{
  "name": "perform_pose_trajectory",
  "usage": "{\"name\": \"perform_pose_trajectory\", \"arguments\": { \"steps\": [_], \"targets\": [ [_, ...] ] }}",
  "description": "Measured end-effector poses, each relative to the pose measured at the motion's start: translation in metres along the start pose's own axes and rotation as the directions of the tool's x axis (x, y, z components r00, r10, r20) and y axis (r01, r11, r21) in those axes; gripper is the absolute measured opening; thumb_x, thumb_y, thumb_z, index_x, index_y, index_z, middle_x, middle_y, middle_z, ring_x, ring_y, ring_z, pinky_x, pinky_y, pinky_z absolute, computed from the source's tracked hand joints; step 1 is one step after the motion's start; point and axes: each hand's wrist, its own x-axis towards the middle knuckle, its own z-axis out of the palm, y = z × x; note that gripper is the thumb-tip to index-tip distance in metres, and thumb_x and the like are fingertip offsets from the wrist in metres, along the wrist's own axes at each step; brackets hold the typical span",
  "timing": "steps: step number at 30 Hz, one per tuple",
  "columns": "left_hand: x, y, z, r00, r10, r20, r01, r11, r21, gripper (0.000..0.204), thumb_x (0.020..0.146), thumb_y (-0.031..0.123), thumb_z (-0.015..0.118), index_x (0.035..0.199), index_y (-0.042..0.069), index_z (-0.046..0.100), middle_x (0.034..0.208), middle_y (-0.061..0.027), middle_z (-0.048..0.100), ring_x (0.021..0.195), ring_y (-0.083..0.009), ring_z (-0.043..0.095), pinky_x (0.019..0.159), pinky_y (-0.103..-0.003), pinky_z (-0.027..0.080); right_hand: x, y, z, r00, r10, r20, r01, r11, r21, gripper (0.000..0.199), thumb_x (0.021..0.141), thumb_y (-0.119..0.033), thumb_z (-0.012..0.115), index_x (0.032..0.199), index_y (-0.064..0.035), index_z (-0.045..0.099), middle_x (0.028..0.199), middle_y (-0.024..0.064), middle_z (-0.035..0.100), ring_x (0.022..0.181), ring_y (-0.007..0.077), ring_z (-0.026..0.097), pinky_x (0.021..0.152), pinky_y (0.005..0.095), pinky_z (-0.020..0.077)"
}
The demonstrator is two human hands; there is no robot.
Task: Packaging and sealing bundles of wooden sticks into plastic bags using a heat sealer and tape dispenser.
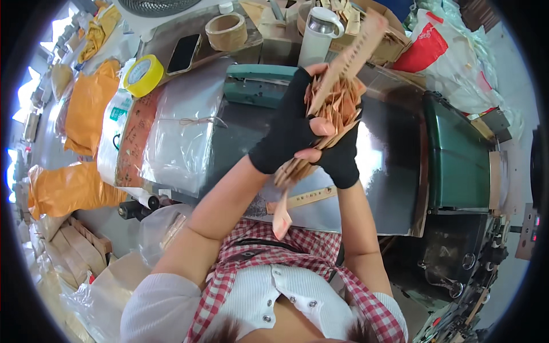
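A thick bundle of flat tan strips (336, 100), some with dark printing, is gripped between both hands over the dark work surface (240, 131). My left hand (291, 123), in a black fingerless glove, closes round the bundle's left side. My right hand (340, 160), gloved alike, holds it from the lower right, and the two thumbs nearly meet across the front. One long strip (361, 47) sticks up past the rest. Below the hands, a blurred strip (281, 218) tilts over the near edge. Another printed strip (311, 198) lies flat on the surface.
Green machine parts stand behind my hands (257, 86) and at right (460, 154). Clear plastic bags (180, 131), yellow tape (143, 76) and a phone (185, 53) lie left. A white flask (316, 40) and a cardboard box (394, 37) stand at the back.
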Motion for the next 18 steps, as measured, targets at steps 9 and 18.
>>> {"name": "perform_pose_trajectory", "arguments": {
  "steps": [9,18],
  "targets": [
    [-0.076,0.056,-0.028,0.796,-0.502,-0.338,0.44,0.864,-0.246,0.058,0.081,0.01,0.071,0.131,0.0,0.042,0.112,-0.0097,0.059,0.102,-0.0166,0.058,0.089,-0.029,0.047,-0.047,0.003,0.066,0.919,0.385,0.082,-0.382,0.923,-0.058,0.071,0.071,-0.028,0.081,0.125,-0.0021,0.043,0.112,0.0125,0.053,0.102,0.0247,0.055,0.086,0.0364,0.0458],
    [-0.13,0.043,-0.073,0.568,-0.785,-0.247,0.49,0.564,-0.665,0.034,0.09,0.029,0.065,0.111,0.005,0.056,0.091,-0.007,0.062,0.086,-0.0187,0.063,0.076,-0.032,0.053,-0.157,0.059,0.03,0.941,0.325,-0.099,-0.303,0.671,-0.677,0.06,0.084,-0.027,0.069,0.131,0.0018,0.044,0.119,0.0204,0.052,0.112,0.0333,0.051,0.097,0.0407,0.0395]
  ]
}}
